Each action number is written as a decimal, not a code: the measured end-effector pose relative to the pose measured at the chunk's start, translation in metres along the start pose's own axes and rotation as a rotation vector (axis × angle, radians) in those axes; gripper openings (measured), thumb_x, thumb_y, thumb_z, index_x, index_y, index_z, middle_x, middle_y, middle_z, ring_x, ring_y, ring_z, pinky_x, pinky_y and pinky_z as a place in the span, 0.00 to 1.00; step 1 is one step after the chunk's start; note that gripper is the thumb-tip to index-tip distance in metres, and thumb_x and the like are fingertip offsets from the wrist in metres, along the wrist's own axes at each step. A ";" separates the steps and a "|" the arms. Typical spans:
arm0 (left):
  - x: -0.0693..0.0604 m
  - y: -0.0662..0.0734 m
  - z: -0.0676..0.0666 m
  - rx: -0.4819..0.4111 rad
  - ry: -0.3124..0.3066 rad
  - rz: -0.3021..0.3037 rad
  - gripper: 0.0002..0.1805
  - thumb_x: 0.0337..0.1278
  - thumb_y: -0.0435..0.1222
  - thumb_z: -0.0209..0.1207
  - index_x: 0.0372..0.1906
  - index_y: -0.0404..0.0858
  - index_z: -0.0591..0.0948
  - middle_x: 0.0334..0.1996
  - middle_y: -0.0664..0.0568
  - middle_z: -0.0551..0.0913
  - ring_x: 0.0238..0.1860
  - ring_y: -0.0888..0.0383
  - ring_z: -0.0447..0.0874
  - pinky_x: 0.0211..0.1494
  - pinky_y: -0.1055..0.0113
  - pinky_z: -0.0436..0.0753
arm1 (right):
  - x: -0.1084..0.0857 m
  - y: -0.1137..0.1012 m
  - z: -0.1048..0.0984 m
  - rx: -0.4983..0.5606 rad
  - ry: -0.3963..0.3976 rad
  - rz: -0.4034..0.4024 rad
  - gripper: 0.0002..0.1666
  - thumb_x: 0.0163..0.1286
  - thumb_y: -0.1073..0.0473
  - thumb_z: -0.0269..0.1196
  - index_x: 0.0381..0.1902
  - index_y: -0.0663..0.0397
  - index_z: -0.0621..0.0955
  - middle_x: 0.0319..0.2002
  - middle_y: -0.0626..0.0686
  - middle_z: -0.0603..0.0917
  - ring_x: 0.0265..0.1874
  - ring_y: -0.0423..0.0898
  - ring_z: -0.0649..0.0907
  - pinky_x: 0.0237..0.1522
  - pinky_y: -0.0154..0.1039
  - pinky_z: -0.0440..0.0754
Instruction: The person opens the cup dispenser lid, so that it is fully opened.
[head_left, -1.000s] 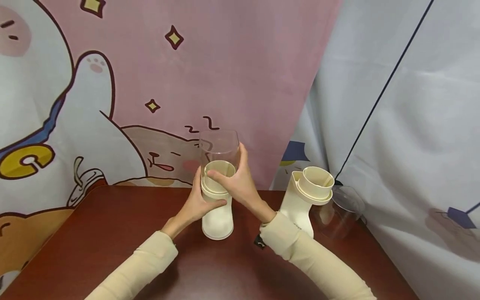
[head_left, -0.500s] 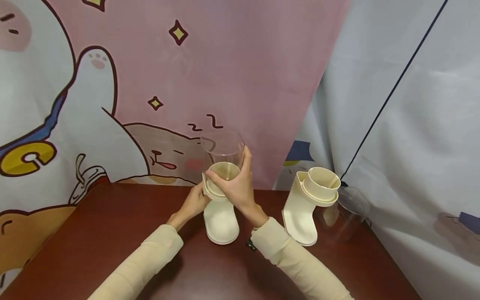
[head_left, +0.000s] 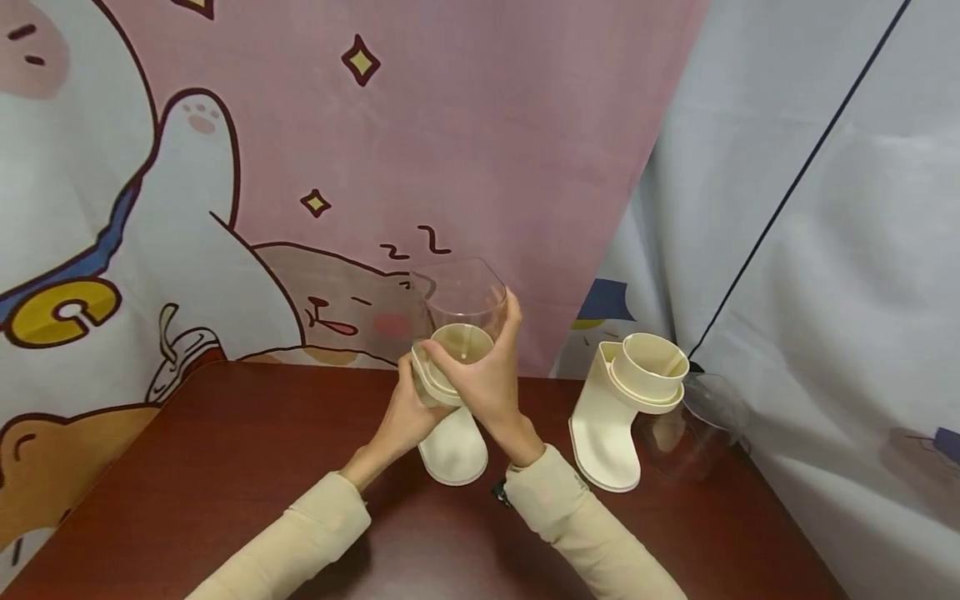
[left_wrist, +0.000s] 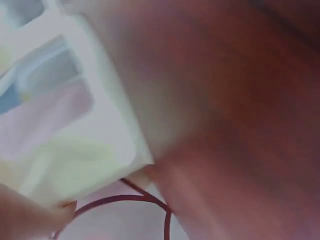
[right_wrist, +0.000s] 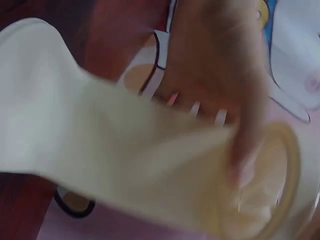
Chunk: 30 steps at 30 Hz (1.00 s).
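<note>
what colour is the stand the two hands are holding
The stand is plain cream, an off-white; it shows best in the head view.

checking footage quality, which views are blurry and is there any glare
Head: fairly sharp, with a pale sheen on the table near the bottom edge; left wrist: mostly soft and hazy, the pale object lacking crisp detail; right wrist: strongly blurred, right hand and cream stand both smeared.

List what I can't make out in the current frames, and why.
Head view: small dark object at the edge of the right sleeve, too small to identify.
Head view: most fingertips of the left hand, hidden behind the cream stand.
Left wrist view: full shape of the pale piece, cut off by left edge.
Right wrist view: cream stand's surface detail, blurred.
</note>
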<state>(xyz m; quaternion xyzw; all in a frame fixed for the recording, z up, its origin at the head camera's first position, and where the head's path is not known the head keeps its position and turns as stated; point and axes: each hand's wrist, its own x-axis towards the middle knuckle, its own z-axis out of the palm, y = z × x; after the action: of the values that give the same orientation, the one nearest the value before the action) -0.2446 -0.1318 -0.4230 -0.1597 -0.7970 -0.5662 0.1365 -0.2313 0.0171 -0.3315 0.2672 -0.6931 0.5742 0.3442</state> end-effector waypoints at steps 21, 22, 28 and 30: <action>-0.038 0.011 0.001 -0.221 -0.299 0.280 0.44 0.55 0.30 0.65 0.75 0.36 0.57 0.66 0.36 0.70 0.62 0.62 0.71 0.69 0.73 0.65 | -0.015 0.003 -0.052 0.500 -0.402 -0.036 0.62 0.59 0.38 0.71 0.76 0.57 0.49 0.71 0.61 0.68 0.68 0.58 0.73 0.68 0.49 0.72; -0.044 0.013 0.002 -0.179 -0.299 0.308 0.46 0.53 0.32 0.67 0.75 0.38 0.56 0.66 0.39 0.70 0.63 0.59 0.71 0.69 0.71 0.66 | -0.018 -0.001 -0.055 0.522 -0.419 -0.042 0.62 0.60 0.38 0.70 0.76 0.59 0.49 0.71 0.62 0.68 0.68 0.57 0.73 0.68 0.50 0.71; -0.082 0.031 0.004 0.067 -0.209 0.386 0.60 0.38 0.39 0.72 0.76 0.37 0.49 0.67 0.46 0.66 0.62 0.53 0.71 0.67 0.63 0.70 | -0.034 -0.026 -0.072 0.612 -0.411 -0.096 0.65 0.59 0.39 0.72 0.75 0.69 0.48 0.71 0.66 0.65 0.69 0.57 0.72 0.71 0.49 0.69; -0.090 0.034 0.007 0.072 -0.173 0.412 0.62 0.31 0.37 0.71 0.76 0.35 0.48 0.66 0.46 0.66 0.62 0.55 0.70 0.67 0.65 0.70 | -0.033 -0.034 -0.072 0.638 -0.391 -0.112 0.66 0.56 0.39 0.73 0.75 0.67 0.49 0.72 0.66 0.65 0.69 0.58 0.73 0.70 0.50 0.70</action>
<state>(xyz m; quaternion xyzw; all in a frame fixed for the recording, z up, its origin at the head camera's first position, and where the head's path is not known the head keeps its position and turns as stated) -0.1491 -0.1239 -0.4320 -0.3620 -0.7761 -0.4816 0.1860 -0.1725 0.0800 -0.3292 0.5031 -0.5164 0.6795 0.1359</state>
